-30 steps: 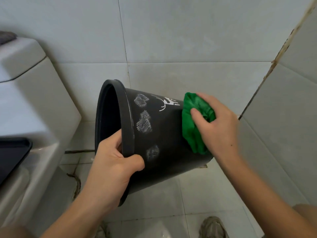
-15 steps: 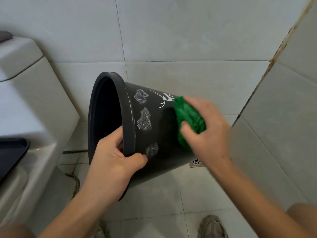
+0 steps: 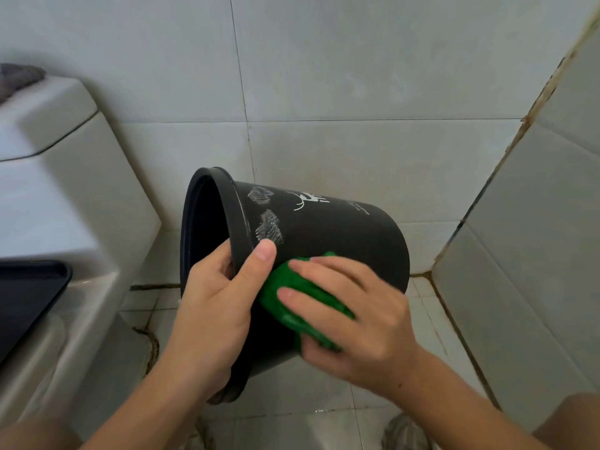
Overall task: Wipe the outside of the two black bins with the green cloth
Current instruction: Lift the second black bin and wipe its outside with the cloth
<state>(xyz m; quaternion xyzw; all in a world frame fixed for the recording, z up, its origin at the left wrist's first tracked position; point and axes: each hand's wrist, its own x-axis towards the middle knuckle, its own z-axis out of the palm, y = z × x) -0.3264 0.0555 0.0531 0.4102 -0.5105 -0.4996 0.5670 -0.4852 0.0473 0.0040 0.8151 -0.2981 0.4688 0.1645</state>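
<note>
A black bin (image 3: 337,235) is held on its side in the air, mouth toward the left. White chalky smudges and a white logo mark its upper side. My left hand (image 3: 217,306) grips the rim, fingers inside and thumb on the outer wall. My right hand (image 3: 354,316) holds a bunched green cloth (image 3: 292,300) and presses it against the lower part of the bin's side, right beside my left thumb. Only one bin is in view.
A white toilet with its cistern (image 3: 55,177) stands at the left, with a dark seat (image 3: 26,297) at the left edge. Tiled walls close in behind and at the right (image 3: 532,261). A shoe (image 3: 406,430) shows on the tiled floor below.
My right hand slid the green cloth from the bin's base end down and left along the side toward the rim. The third smudge is now covered. The bin tilted slightly.
</note>
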